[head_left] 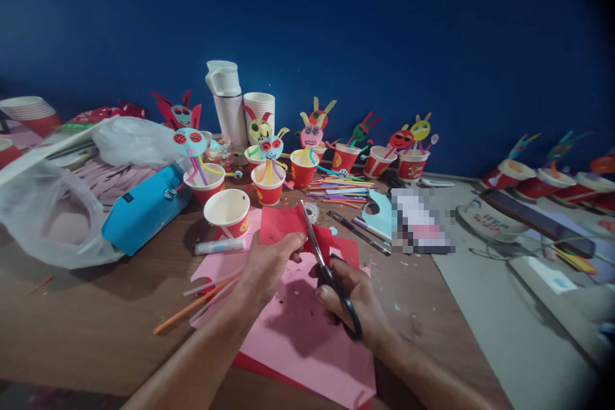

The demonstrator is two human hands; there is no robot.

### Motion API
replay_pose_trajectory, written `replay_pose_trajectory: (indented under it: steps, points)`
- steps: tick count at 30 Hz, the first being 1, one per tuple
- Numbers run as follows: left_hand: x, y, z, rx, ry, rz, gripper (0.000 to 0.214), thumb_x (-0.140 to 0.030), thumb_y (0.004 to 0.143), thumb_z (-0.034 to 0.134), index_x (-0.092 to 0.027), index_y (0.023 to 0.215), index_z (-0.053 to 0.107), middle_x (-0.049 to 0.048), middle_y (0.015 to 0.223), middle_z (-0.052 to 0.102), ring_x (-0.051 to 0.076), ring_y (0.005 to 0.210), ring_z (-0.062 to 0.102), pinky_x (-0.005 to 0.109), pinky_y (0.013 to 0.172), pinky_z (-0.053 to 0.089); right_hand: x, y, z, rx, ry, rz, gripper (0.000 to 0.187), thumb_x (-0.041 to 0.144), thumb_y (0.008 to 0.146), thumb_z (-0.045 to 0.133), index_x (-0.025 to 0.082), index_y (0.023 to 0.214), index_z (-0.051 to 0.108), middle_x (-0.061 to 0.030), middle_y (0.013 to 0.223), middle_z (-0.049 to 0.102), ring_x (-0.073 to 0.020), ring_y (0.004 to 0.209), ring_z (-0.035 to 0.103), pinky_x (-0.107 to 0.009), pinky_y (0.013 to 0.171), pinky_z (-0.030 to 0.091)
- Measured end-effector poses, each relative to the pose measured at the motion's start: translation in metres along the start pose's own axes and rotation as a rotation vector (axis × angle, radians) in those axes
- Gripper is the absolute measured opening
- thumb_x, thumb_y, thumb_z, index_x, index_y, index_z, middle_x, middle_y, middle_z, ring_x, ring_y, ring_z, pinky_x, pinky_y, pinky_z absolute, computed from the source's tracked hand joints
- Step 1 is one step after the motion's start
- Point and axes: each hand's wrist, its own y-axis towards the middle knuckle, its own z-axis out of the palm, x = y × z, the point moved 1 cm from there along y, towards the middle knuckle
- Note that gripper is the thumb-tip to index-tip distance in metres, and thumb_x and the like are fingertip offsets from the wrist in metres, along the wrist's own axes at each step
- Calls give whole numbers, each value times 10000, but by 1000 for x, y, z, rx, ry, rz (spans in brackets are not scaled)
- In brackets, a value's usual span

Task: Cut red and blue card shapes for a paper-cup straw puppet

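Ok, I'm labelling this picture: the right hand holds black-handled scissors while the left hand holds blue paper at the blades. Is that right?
The paper is red, not blue, as the head view shows. The right hand does hold the scissors, and the left hand holds the paper.

The tabletop point(86, 333) at near left gives the hands point(265, 262) passage, but cups point(268, 195) block the back.

Scissors point(323, 269): metal blades, black plastic-looking handles, smooth. Red paper point(278, 221): matt. Pink sheet point(307, 359): paper, matt, smooth. Foremost cup point(234, 229): paper, smooth, printed. Orange straw point(195, 304): plastic, smooth. Bag point(72, 250): thin translucent plastic, crinkled, faintly glossy. Desk point(96, 307): brown wood-look top, smooth. Wall point(307, 25): matt.
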Motion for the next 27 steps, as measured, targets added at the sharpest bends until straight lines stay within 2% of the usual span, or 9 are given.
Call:
replay_pose_trajectory:
  steps: [9,18,22,27]
  points:
    - [9,5,1,65,-151,46,260,-389,665,581,-133,653,623,9,600,570,125,575,520,251,581,457,0,1,0,30,42,1,274,307,673,650,149,832,493,69,518,458,-51,402,423,-163,380,365]
    - [-9,-1,0,-12,-88,4,188,-295,620,589,-124,548,613,10,520,574,119,512,518,221,508,430,0,1,0,89,14,-41,284,356,693,632,152,832,491,51,597,444,-54,440,435,-177,408,377]
    - [-14,-4,0,16,-57,3,187,-284,617,574,-134,508,599,-5,472,550,108,484,495,216,502,420,-1,1,-1,94,14,-66,281,356,697,629,159,849,497,49,612,439,-57,448,435,-174,407,374]
    - [-11,-3,0,51,-70,21,178,-283,618,568,-133,528,600,6,514,572,115,505,502,223,518,429,1,0,1,88,-4,-57,284,374,694,624,165,842,502,51,611,437,-59,442,434,-173,402,378]
